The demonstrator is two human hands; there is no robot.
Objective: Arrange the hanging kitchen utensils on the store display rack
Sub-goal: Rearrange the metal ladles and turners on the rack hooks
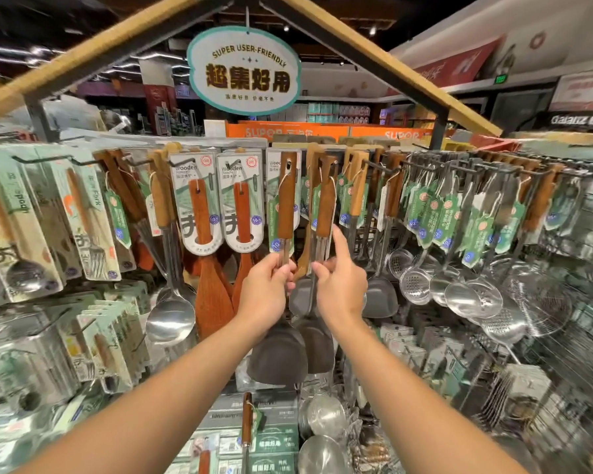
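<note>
Wooden-handled turners (286, 213) vertical, blades down; left hand (266, 285), right hand (339, 285) pinch shafts.

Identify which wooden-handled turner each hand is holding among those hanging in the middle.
The left hand grips the left turner; the right hand pinches the right turner. Their neighbours hang untouched.
</note>
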